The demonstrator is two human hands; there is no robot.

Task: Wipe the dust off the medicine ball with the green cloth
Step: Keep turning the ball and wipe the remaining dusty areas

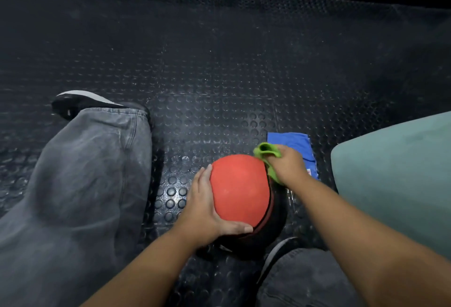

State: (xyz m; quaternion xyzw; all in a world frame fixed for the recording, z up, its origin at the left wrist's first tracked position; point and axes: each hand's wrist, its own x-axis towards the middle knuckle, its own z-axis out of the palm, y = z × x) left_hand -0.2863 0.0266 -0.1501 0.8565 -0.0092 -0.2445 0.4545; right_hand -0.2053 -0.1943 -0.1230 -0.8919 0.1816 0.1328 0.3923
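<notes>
The medicine ball [240,187] is red on top and black on its lower right side, and it sits on the black studded floor between my legs. My left hand [207,205] cups its left side, fingers along the far edge and thumb across the near edge. My right hand [288,166] grips the bunched green cloth [266,153] and presses it against the ball's upper right side. Part of the cloth is hidden under that hand.
A folded blue cloth [301,145] lies on the floor just beyond my right hand. A teal padded object [400,175] stands at the right. My left leg in grey jeans [80,175] stretches out on the left, and my right knee [302,280] is below the ball.
</notes>
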